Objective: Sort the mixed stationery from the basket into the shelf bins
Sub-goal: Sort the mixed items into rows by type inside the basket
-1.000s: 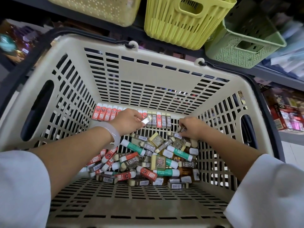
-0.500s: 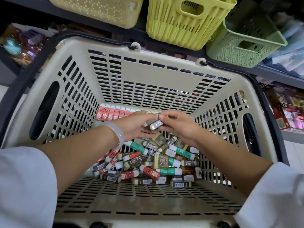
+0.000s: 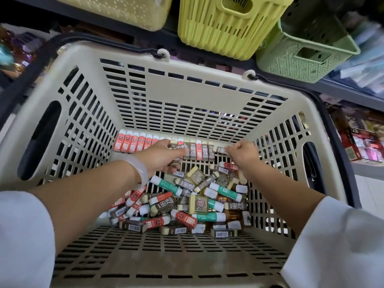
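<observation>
Hands reach into the basket (image 3: 62, 113): left hand (image 3: 160, 156) grips brown erasers (image 3: 178, 152), right hand (image 3: 242, 152) pinches one eraser (image 3: 221, 150) at the row's end.

Pretty sure this is a stationery shop. A beige shopping basket (image 3: 187, 96) is sitting right against metal shelving (image 3: 351, 92) that's holding yellow (image 3: 226, 28) and green plastic bins (image 3: 307, 57), and it's carrying a heap of barcoded erasers (image 3: 182, 202). Boxed retail stock (image 3: 361, 140) is filling the lower shelf on the right.

Beige slatted basket (image 3: 187, 96), jumbled erasers (image 3: 195, 196), neat back row (image 3: 133, 141).
</observation>
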Motion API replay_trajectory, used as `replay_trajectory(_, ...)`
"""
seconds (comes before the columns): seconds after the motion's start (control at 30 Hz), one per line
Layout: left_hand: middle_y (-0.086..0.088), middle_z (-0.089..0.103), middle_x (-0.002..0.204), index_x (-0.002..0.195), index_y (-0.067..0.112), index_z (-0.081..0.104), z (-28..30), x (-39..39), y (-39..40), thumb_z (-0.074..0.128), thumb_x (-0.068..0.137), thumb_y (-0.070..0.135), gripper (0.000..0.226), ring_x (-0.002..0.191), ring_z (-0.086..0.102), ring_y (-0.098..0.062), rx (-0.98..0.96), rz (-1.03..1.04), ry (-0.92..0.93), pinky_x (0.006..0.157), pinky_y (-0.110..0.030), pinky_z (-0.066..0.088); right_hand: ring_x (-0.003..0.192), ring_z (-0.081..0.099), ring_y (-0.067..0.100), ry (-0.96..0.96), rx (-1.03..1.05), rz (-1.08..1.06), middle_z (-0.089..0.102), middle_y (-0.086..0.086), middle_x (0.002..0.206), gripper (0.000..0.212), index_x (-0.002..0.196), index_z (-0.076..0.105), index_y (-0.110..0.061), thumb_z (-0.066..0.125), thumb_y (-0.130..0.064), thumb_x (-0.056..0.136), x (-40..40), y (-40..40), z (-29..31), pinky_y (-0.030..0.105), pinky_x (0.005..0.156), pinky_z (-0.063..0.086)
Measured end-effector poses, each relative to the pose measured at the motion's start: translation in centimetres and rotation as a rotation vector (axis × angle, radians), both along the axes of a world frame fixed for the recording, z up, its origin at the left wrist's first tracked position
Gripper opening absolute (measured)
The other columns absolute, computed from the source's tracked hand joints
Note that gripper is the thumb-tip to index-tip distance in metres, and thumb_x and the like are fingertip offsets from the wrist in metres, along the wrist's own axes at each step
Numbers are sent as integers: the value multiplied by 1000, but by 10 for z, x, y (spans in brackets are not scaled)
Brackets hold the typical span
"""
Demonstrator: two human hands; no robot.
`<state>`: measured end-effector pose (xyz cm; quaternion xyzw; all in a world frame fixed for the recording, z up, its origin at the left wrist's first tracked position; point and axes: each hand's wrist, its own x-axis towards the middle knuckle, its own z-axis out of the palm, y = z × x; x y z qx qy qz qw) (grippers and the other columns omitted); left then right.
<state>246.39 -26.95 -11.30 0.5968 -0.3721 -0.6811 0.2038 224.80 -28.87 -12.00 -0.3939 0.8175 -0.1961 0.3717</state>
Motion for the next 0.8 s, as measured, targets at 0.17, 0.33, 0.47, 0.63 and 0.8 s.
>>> replay_trajectory(0.17, -7, 57, 95, 145, 5, 18, -5, -1, 1, 64, 86, 28, 78, 69, 58, -12, 17, 1, -2, 63, -23, 54, 52, 43, 12, 66, -143, -136, 46, 0, 62, 33, 64, 36, -19, 57, -16, 89, 5, -6, -19, 22, 53, 39)
replay_trajectory(0.33, -4, 57, 84, 133, 4, 37, -9, 3, -1, 64, 86, 25, 58, 67, 55, -12, 11, -14, -24, 47, -14, 48, 54, 46, 14, 161, -127, -96, 58, 0, 78, 17, 76, 47, -17, 51, -17, 93, 6, -8, -27, 24, 45, 33)
replay_trajectory(0.47, -4, 55, 83, 136, 4, 34, -13, 3, -2, 64, 86, 22, 60, 65, 54, -12, 8, -14, -45, 46, -14, 48, 56, 56, 17, 164, -42, 41, 63, 8, 76, 20, 87, 63, -11, 46, -16, 95, 1, -5, -28, 24, 46, 42)
replay_trajectory(0.63, -4, 52, 83, 142, 4, 24, -11, 2, -2, 63, 87, 21, 69, 64, 52, -11, -10, -45, -55, 55, -19, 48, 56, 55, 13, 240, -16, 336, 56, -3, 62, 27, 63, 54, -16, 58, -16, 90, 4, -4, -26, 22, 57, 45)
replay_trajectory(0.8, -3, 51, 69, 101, 15, 49, -8, 4, 0, 66, 84, 27, 27, 61, 46, -14, -67, -145, -109, 56, -23, 42, 58, 54, 18, 321, -34, 361, 57, 1, 66, 18, 90, 65, -8, 51, -19, 93, 7, 1, -22, 22, 54, 44)
